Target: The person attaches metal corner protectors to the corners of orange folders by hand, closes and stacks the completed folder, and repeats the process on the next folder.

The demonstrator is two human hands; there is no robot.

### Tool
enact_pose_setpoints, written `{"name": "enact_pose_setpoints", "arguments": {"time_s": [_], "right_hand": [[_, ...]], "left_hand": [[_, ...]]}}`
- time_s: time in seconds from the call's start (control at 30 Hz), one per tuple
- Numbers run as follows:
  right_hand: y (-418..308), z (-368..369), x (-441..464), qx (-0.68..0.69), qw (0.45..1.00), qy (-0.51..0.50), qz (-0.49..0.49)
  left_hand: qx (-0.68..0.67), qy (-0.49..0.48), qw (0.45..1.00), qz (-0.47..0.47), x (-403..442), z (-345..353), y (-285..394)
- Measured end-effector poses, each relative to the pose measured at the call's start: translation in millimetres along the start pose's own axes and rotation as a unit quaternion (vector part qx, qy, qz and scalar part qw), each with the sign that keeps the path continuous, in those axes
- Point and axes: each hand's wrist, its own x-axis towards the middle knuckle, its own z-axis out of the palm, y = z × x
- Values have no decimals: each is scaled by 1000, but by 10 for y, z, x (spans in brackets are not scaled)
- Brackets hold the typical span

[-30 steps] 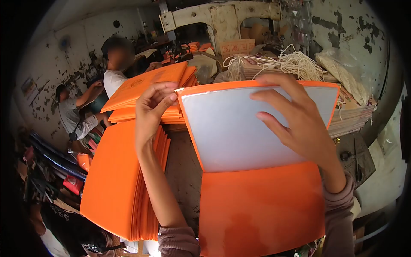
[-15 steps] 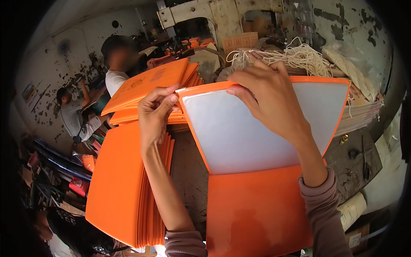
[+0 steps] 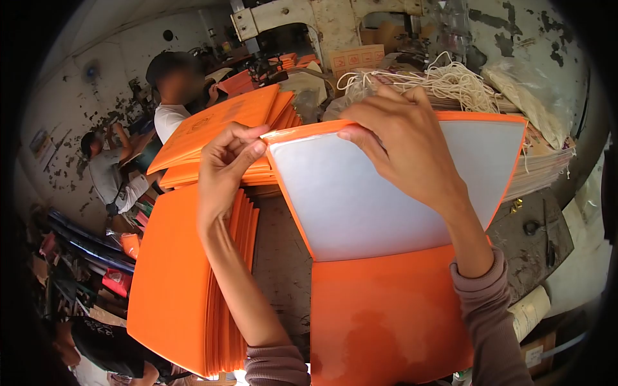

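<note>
An orange folder (image 3: pixel 393 315) lies opened in front of me, its upper cover raised and showing a pale grey-white inner sheet (image 3: pixel 386 199). My left hand (image 3: pixel 228 161) pinches the cover's top left corner between thumb and fingers. Along the top edge, left of its middle, my right hand (image 3: pixel 405 145) grips the orange rim, thumb on the inner side and fingers behind. What the fingertips do behind the cover is hidden. Left of the folder stands a thick stack of orange folders (image 3: pixel 177 276), and behind my left hand lies another pile of printed orange folders (image 3: pixel 219 128).
White cord (image 3: pixel 444 87) lies tangled on a stack of boards (image 3: pixel 541 170) at the back right. A dark tool (image 3: pixel 550 251) rests on the table's right side. One person (image 3: pixel 170 96) works beyond the pile, another (image 3: pixel 109 164) farther left, and a third (image 3: pixel 109 344) is at lower left.
My left hand has shifted slightly left, still at the folder's corner. The right hand keeps its hold, nearly unmoved. The person beyond the pile has moved an arm.
</note>
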Motion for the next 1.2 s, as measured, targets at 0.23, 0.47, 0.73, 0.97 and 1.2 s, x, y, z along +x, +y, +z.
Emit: {"name": "enact_pose_setpoints", "arguments": {"time_s": [0.23, 0.47, 0.73, 0.97, 1.2], "right_hand": [[14, 4, -20, 6, 1000, -1, 2], [-19, 24, -27, -4, 1000, 15, -3], [-10, 32, -22, 27, 1000, 9, 4], [-11, 33, -14, 11, 1000, -2, 5], [5, 47, -32, 20, 1000, 12, 1]], "left_hand": [[-108, 32, 992, 58, 15, 54, -64], [-169, -5, 983, 71, 37, 66, -304], [-203, -13, 972, 115, 30, 146, -392], [-314, -76, 943, 80, 63, 176, -523], [-493, -96, 857, 117, 92, 421, -649]]}}
